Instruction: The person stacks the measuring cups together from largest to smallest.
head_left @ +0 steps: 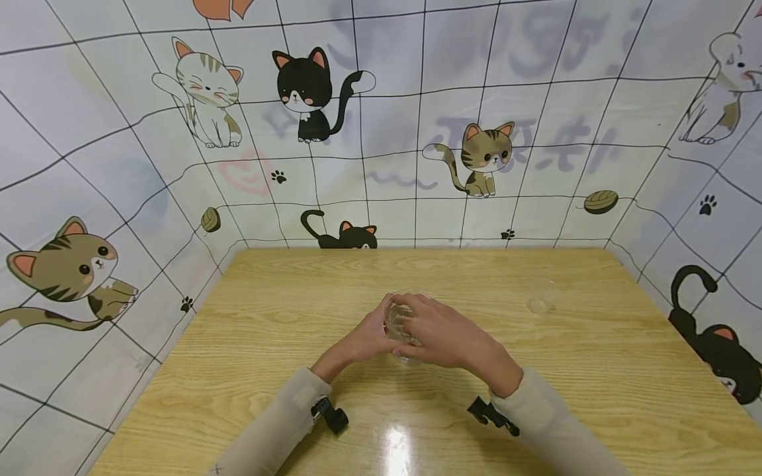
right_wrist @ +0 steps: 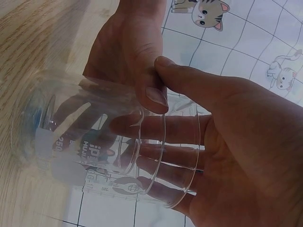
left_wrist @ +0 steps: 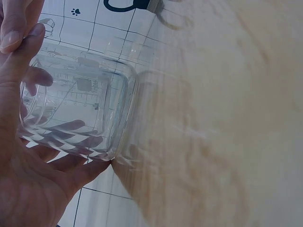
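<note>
A clear glass beaker [right_wrist: 90, 146] with white printed markings stands at the middle of the table, and at least one narrower beaker [right_wrist: 182, 142] sits nested in it, its rim above the outer one. My left hand [head_left: 369, 334] curls round the outer beaker's side, fingers showing through the glass in the left wrist view. From above, my right hand [head_left: 446, 330] grips the upper part of the inner beaker near the rim. The two thumbs meet close to the rims in the right wrist view. Whether the base fully touches the table is hard to tell.
Another clear glass vessel [head_left: 540, 301] stands at the back right of the wooden table [head_left: 286, 284]. Fabric walls printed with cats [head_left: 306, 92] enclose the table at the back and both sides. Black straps [head_left: 493, 416] circle the sleeves.
</note>
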Motion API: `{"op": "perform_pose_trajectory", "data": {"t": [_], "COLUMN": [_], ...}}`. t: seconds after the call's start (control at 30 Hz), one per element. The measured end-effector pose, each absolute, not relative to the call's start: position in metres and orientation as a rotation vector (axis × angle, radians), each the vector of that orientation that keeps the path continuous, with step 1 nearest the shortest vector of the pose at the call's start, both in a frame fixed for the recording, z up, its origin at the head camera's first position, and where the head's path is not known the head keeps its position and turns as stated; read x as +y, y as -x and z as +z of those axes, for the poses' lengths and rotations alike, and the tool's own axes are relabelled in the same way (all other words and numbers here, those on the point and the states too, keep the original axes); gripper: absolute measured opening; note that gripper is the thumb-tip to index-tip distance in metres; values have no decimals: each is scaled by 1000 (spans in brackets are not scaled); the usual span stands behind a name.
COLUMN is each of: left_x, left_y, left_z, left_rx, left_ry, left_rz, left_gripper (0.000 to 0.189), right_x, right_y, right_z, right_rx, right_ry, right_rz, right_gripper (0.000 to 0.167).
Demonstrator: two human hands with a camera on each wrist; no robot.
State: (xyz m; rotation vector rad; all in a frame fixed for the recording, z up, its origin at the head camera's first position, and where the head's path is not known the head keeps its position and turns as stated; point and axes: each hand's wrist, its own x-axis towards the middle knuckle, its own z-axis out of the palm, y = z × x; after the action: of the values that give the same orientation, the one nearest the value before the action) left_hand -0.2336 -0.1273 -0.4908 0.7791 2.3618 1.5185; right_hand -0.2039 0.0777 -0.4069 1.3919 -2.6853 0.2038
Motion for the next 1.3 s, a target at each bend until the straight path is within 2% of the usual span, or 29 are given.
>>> {"op": "perform_pose_trajectory", "data": {"t": [1.3], "left_x": [-125], "left_y": [235], "left_z": [-493], "left_rx": [2336], "left_ry": [-761], "left_rz": [1559], "left_gripper": [79], "right_x": [77], "right_y": [205], "right_z": [-409], "right_rx": [-2691], "right_ry": [-1391], "right_rz": [140], "right_gripper": [39]}}
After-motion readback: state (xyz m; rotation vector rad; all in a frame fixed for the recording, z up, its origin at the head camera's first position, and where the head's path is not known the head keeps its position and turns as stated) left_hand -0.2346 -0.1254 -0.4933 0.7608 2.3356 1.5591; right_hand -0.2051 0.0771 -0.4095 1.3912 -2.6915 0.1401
